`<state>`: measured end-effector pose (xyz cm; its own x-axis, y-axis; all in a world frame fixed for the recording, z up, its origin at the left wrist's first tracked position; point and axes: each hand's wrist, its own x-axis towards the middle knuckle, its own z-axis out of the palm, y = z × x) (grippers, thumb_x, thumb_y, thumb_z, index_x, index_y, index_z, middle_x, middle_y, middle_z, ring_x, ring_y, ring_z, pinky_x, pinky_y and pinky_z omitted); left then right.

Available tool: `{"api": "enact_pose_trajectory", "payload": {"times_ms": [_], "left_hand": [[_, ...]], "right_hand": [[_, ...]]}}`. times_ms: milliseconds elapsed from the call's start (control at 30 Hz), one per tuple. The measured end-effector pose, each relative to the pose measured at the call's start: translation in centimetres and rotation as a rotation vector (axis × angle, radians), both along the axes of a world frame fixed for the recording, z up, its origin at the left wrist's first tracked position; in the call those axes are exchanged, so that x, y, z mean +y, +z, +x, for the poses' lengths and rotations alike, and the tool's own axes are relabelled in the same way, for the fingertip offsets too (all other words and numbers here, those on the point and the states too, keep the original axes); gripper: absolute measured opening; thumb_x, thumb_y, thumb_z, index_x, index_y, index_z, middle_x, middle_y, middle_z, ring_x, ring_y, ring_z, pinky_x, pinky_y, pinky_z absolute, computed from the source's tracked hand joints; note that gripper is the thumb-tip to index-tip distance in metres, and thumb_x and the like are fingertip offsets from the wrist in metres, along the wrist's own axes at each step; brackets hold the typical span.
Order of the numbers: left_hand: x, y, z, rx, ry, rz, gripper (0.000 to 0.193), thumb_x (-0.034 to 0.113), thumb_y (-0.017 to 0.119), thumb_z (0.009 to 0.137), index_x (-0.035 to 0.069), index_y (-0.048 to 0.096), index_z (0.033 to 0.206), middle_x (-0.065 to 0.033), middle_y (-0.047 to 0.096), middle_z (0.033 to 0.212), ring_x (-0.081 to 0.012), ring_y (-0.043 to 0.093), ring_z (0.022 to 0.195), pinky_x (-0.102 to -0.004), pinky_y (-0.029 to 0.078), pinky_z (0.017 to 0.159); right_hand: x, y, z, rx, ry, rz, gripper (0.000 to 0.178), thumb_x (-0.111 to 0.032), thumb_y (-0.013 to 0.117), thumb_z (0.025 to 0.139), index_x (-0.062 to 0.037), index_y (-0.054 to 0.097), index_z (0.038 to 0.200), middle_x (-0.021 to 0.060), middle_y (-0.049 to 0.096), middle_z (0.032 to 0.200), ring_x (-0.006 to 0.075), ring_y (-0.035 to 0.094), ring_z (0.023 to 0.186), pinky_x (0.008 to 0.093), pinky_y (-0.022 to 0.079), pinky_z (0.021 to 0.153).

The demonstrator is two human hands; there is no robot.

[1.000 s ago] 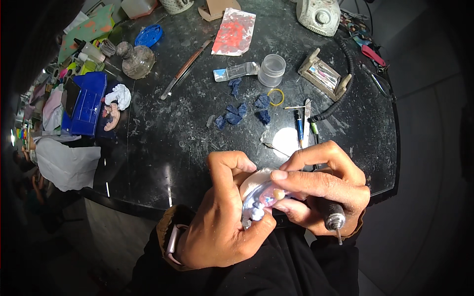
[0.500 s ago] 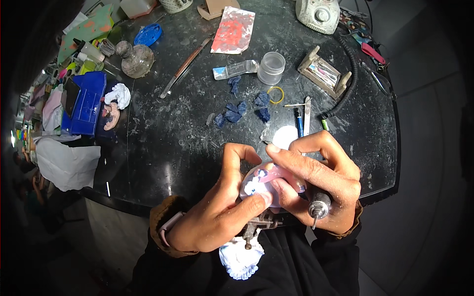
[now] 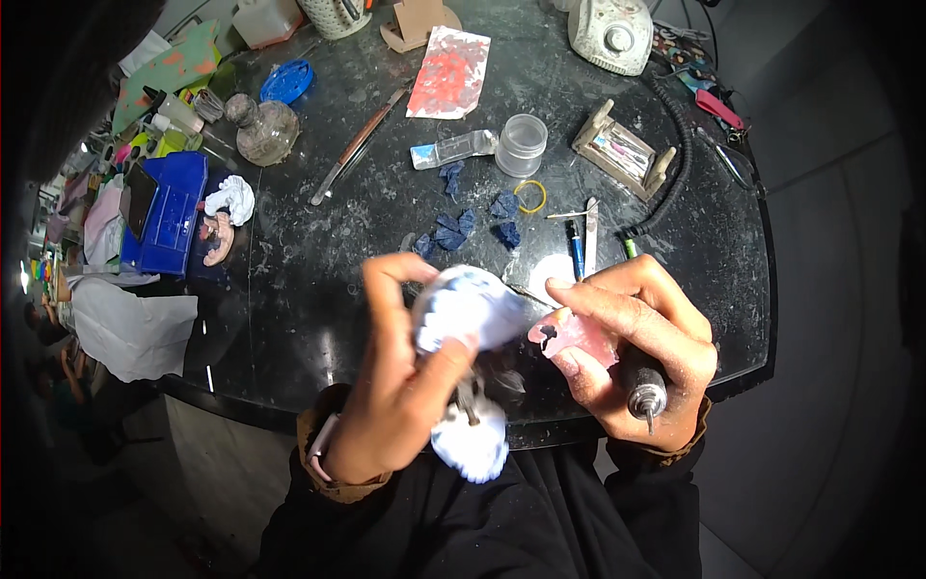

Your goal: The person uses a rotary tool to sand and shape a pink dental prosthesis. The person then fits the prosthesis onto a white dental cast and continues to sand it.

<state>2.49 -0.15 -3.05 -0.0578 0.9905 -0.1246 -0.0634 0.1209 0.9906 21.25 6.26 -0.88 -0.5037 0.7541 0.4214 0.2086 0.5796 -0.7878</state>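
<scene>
My left hand grips a white plaster dental cast, smeared by motion, with fingers and thumb round its sides. Below it hangs a second white cast, joined through a dark metal articulator, partly hidden. Between the thumb and fingers of my right hand is a pink denture plate with a dark gap in its edge. That same hand keeps a rotary handpiece tucked in the palm, its metal tip pointing down toward me. Cast and plate are apart.
Dark blue scraps, a clear jar, a yellow ring and a blue pen-like tool lie ahead. A small rack and a black coiled cord stand right. A blue box sits left.
The pink denture plate has come off the plaster cast and stays in my right hand. My left hand has moved left and up with the casts, turning them.
</scene>
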Motion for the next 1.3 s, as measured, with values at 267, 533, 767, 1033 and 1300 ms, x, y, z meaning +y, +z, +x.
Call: {"api": "enact_pose_trajectory", "payload": {"times_ms": [267, 533, 767, 1033, 1300], "left_hand": [[0.8, -1.4, -3.4, 0.026, 0.384, 0.13, 0.037, 0.004, 0.047, 0.087, 0.005, 0.032, 0.12, -0.0116, 0.046, 0.109, -0.0137, 0.045, 0.097, -0.0268, 0.037, 0.087], [0.0, -0.9, -5.3, 0.04, 0.343, 0.14, 0.044, 0.019, 0.046, 0.086, 0.002, 0.03, 0.123, -0.0136, 0.049, 0.106, -0.0135, 0.043, 0.095, -0.0266, 0.031, 0.089], [0.4, -0.3, -4.8, 0.243, 0.456, 0.247, 0.044, 0.028, 0.042, 0.086, 0.001, 0.034, 0.12, -0.0182, 0.05, 0.115, -0.0213, 0.045, 0.106, -0.0332, 0.029, 0.096], [-0.7, 3.0, -1.5, 0.853, 0.181, 0.741, 0.061, 0.059, 0.059, 0.079, 0.005, 0.064, 0.105, -0.016, 0.055, 0.117, -0.028, 0.048, 0.108, -0.0447, 0.035, 0.094], [-0.1, 2.5, -0.4, 0.526, -0.089, 0.737, 0.034, 0.035, 0.075, 0.074, 0.009, 0.066, 0.094, -0.0108, 0.065, 0.105, -0.0293, 0.056, 0.108, -0.0465, 0.033, 0.101]], "right_hand": [[-0.1, 0.6, 0.4, 0.066, 0.048, -0.086, 0.037, -0.003, 0.069, 0.073, 0.0046, 0.065, 0.109, 0.0107, 0.062, 0.08, 0.0155, 0.062, 0.07, 0.0246, 0.046, 0.063], [-0.5, 0.9, 0.5, 0.244, 0.138, -0.261, 0.033, -0.02, 0.072, 0.079, 0.0047, 0.068, 0.101, 0.0164, 0.067, 0.076, 0.0219, 0.067, 0.07, 0.0289, 0.053, 0.066], [-0.4, 0.9, 0.9, 0.254, 0.209, -0.302, 0.035, -0.022, 0.068, 0.083, 0.0069, 0.066, 0.102, 0.0178, 0.067, 0.077, 0.0243, 0.068, 0.071, 0.0296, 0.054, 0.066], [-0.5, 0.9, 0.5, 0.303, 0.262, -0.309, 0.034, -0.021, 0.068, 0.083, 0.0069, 0.066, 0.103, 0.0194, 0.067, 0.079, 0.0244, 0.067, 0.07, 0.031, 0.054, 0.066], [-0.3, 1.2, 0.5, 0.172, 0.405, -0.28, 0.036, -0.009, 0.075, 0.074, 0.0047, 0.064, 0.105, 0.0159, 0.067, 0.09, 0.0261, 0.068, 0.081, 0.0315, 0.053, 0.068]]}}
